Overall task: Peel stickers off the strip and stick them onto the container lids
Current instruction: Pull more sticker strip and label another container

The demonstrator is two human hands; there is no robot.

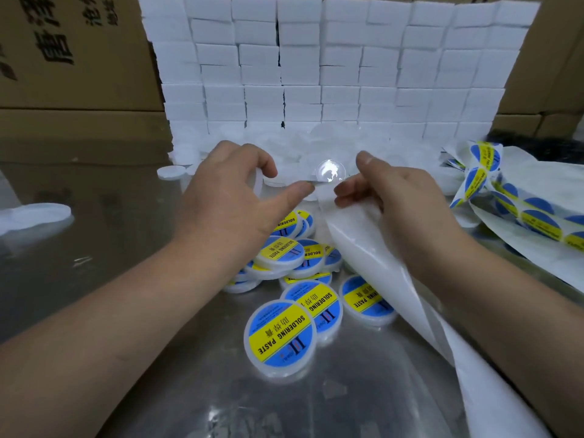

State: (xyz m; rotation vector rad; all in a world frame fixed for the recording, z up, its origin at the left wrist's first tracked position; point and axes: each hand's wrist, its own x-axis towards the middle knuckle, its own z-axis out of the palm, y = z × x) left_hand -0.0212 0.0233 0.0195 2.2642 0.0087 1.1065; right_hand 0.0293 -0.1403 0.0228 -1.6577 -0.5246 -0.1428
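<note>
– Where is the sticker point(331, 171)?
– At the top end of the backing strip point(363, 241), between both thumbs. The right hand point(401, 200) pinches the strip; the left hand point(234, 197) curls around a white lid point(258, 184). Labelled lids point(279, 333) lie below them.

metal table point(132, 235) | labelled lids point(279, 335) | sticker strips point(518, 213) | white boxes point(341, 74)
</note>
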